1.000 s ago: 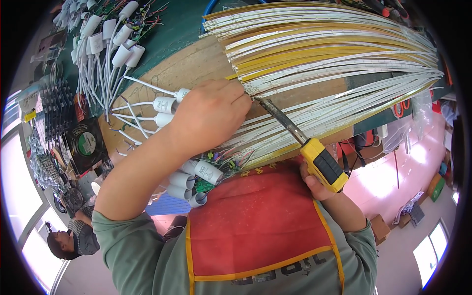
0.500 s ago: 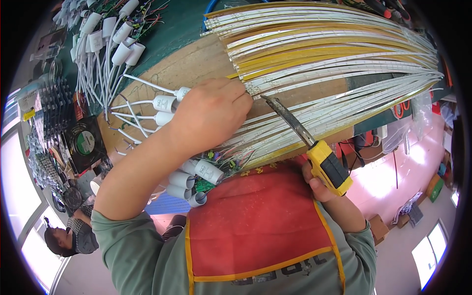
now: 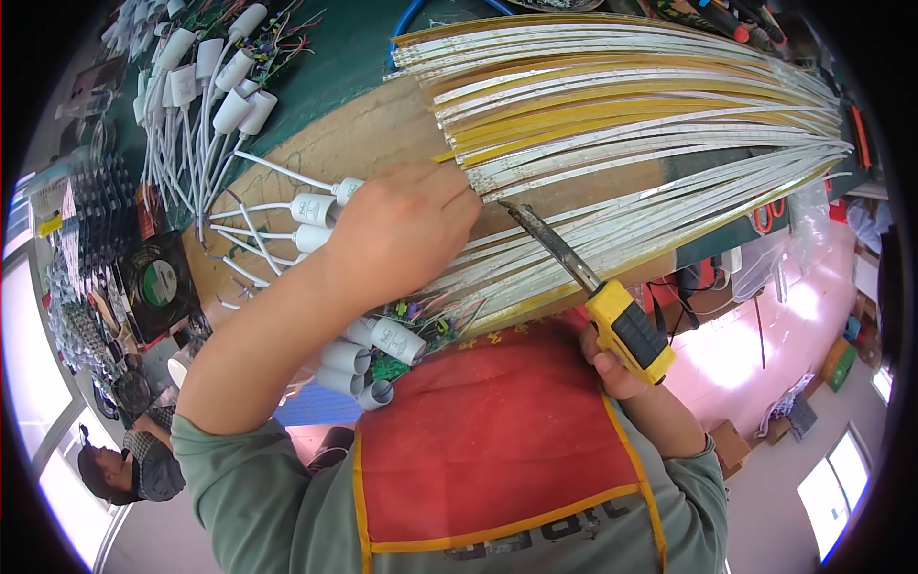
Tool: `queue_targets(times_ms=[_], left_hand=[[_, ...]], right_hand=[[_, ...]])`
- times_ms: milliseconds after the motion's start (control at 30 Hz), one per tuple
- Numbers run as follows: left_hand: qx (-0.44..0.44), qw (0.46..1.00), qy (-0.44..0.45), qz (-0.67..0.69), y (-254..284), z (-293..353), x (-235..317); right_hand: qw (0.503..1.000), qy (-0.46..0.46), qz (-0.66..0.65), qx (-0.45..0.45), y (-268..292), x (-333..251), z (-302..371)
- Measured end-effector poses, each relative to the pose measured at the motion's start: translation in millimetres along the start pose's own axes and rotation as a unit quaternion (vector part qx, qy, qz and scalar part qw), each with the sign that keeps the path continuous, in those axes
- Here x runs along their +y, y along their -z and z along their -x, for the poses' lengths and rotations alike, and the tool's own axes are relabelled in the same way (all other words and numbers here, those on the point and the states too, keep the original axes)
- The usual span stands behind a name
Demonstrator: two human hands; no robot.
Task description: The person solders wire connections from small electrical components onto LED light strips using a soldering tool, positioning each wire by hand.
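My left hand (image 3: pixel 397 234) presses down on the near ends of a wide fan of white and yellow flexible strips (image 3: pixel 631 124) that spread across a wooden board (image 3: pixel 354 143). My right hand (image 3: pixel 617 368) grips the yellow and black handle of a utility knife (image 3: pixel 626 330). Its long metal blade (image 3: pixel 550 244) points up and left, with the tip at the strip ends just beside my left fingers. Part of the strip ends lies hidden under my left hand.
White cylindrical caps on white leads (image 3: pixel 306 206) lie left of my hand, with more of them (image 3: pixel 373 349) at the board's near edge. A green bench top (image 3: pixel 354 57) holds further capped leads (image 3: pixel 206 72). A black fan (image 3: pixel 158 282) sits at left. Another person (image 3: pixel 120 469) is at lower left.
The knife handle and my right hand have shifted slightly down and to the right, while the blade tip stays at the strip ends. My left hand has held its place.
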State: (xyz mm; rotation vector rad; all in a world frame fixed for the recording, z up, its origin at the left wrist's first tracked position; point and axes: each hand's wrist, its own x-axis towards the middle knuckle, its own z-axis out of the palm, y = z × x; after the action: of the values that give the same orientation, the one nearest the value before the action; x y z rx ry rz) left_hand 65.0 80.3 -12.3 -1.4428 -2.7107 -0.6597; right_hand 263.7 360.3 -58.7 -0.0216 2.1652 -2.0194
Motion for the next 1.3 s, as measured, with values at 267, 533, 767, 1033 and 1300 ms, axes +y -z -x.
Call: queue_targets(times_ms=[267, 533, 767, 1033, 1300], left_hand=[[0.005, 1.000, 0.000, 0.005, -0.9, -0.9, -1.0], [0.021, 1.000, 0.000, 0.008, -4.7, 0.9, -1.6], [0.022, 1.000, 0.006, 0.006, -4.8, 1.0, -0.4], [0.016, 1.000, 0.009, -0.002, -3.6, -0.9, -0.4], [0.026, 0.999, 0.008, -0.016, -6.2, -0.8, -1.0]], right_hand=[[1.000, -0.021, -0.006, -0.015, 2.7, 4.0, 3.2], [0.999, -0.031, -0.026, -0.002, -2.3, 1.7, 1.8], [0.997, -0.032, -0.065, 0.005, -4.3, 2.3, -1.4], [1.000, -0.021, -0.023, 0.002, -4.2, 2.3, -1.2], [0.999, -0.030, -0.029, -0.002, -4.3, 3.0, -1.5]])
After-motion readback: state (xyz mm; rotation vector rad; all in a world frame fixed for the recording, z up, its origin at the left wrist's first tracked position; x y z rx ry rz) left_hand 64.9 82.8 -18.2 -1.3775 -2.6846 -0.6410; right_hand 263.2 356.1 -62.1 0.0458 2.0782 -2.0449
